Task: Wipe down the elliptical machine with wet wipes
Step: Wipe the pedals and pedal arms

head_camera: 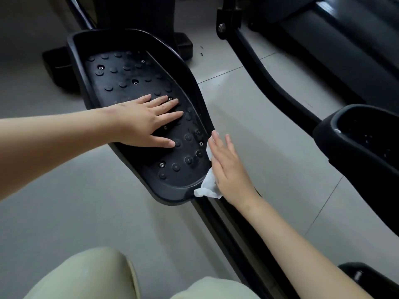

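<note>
Head view: left grip (146, 124) lies flat, fingers spread, on the studded black pedal (121, 76) of the elliptical machine. Right grip (228, 167), fingers straight and close together, presses a crumpled white wet wipe (208, 188) against the pedal's right rim near its rear corner, above the grey tiled floor (248, 117).

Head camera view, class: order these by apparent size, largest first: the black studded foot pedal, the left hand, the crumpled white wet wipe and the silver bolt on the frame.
1. Black studded foot pedal.
2. Left hand.
3. Crumpled white wet wipe, partly hidden under the right hand.
4. Silver bolt, also farthest from the camera.
</note>
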